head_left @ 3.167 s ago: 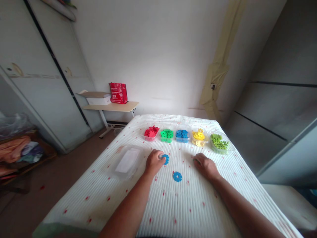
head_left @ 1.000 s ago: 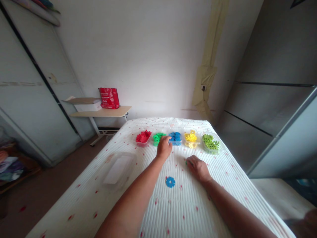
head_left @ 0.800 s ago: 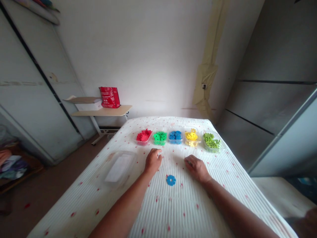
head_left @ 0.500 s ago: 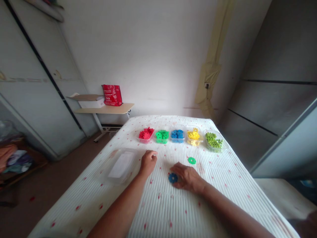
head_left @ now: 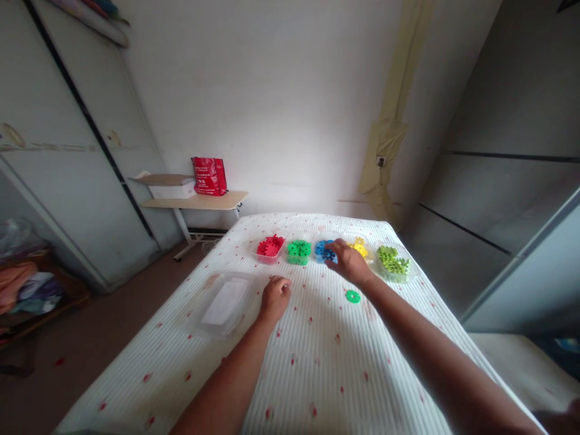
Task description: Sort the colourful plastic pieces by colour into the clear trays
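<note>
My right hand [head_left: 350, 262] is over the front of the clear tub of blue discs [head_left: 322, 249]. Its thumb and fingers are curved around a notched blue disc [head_left: 330, 255], which partly blends with the blue discs behind it. My left hand [head_left: 275, 296] rests on the patterned cover, its fingers curled with nothing visible in them. A single green notched disc [head_left: 352, 296] lies flat on the cover below my right wrist. Tubs of red pieces [head_left: 270, 246] and green pieces [head_left: 299, 249] stand left of the blue tub. Yellow pieces [head_left: 360, 247] are partly hidden behind my right hand.
A tub of light green pieces [head_left: 393, 261] ends the row at the right. Left of my left hand lies a clear plastic lid or tray [head_left: 226, 304]. Beyond the white ridged cover [head_left: 312, 362] stands a small table [head_left: 217, 201] with a red bag [head_left: 209, 176] and a box [head_left: 172, 188].
My right hand has moved forward from the middle of the cover to the blue tub, and the blue disc is gone from its earlier spot. The left hand has stayed in place.
</note>
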A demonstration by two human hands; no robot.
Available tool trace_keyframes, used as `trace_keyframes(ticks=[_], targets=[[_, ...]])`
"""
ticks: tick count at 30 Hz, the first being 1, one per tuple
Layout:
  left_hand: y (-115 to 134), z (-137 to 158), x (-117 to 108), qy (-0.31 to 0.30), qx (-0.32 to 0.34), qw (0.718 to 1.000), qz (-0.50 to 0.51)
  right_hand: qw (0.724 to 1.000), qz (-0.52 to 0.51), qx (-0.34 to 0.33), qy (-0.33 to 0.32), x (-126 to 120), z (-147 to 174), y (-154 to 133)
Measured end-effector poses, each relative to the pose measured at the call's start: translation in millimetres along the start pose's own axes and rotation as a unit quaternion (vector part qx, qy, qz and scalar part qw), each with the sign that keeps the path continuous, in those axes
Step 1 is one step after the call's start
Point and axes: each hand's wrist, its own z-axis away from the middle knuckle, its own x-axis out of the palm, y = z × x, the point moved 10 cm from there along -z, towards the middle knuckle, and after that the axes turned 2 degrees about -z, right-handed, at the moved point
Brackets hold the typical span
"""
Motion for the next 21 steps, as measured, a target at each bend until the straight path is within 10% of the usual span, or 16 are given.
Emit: trace_keyframes(ticks=[4,13,21], targets=[[0.3,0.3,-1.0,0.0,0.002,1.0,0.001,0.997,0.02,0.067,0.039,-15.0,-15.0,21.4],[-3.6,0.3,6.2,-0.005,-0.007,1.0,0.001,0.969,0.131,0.134,-0.161,64.1,85.0,52.2],[-3.5,-0.2,5.0,0.002,-0.009,1.0,0.0,0.974,0.1,0.073,-0.191,75.4,70.9,34.1]])
